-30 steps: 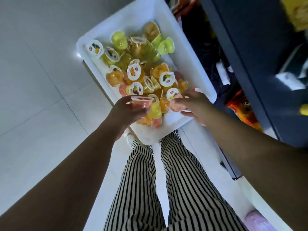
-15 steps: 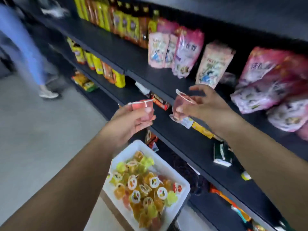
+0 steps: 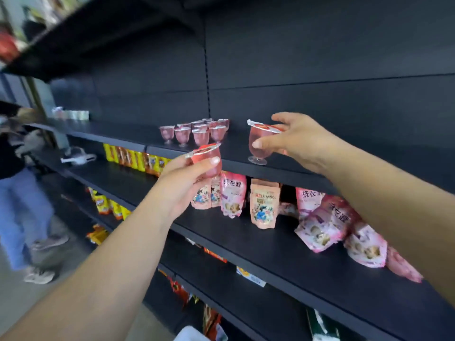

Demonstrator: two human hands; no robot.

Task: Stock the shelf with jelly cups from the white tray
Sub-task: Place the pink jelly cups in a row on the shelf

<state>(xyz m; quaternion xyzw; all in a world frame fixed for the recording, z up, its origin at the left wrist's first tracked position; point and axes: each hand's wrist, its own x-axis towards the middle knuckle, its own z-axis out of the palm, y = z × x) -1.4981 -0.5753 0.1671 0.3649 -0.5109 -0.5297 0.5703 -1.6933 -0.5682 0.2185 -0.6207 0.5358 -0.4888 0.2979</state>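
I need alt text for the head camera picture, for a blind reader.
The right hand sets a pink jelly cup on a dark shelf near other cups; the left hand holds another cup.

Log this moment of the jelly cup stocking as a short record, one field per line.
left hand: left hand holds a pink jelly cup below the shelf edge, not yet placed
right hand: right hand grips a second pink cup, foot at the front of the upper shelf; contact unclear
already stocked: cluster of pink cups upright further left on that shelf
shelf below: pink pouches
white tray: only a corner at the bottom edge
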